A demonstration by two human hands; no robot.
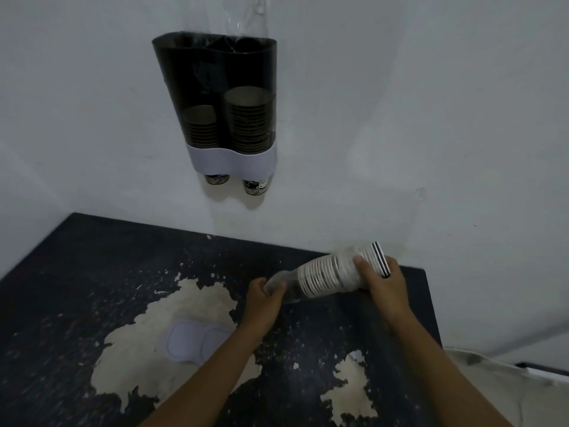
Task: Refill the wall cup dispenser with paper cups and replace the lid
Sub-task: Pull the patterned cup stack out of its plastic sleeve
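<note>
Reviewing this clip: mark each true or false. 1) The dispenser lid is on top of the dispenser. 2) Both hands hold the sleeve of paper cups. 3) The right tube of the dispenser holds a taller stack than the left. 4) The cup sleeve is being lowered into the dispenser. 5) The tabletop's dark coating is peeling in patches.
1) False. The lid lies on the table; the dispenser is open at the top.
2) True. The left hand grips the plastic end and the right hand grips the stack of the cup sleeve.
3) True. The right stack rises higher than the left stack.
4) False. It is held low, over the table, well below the dispenser.
5) True. Pale patches show through.
</note>
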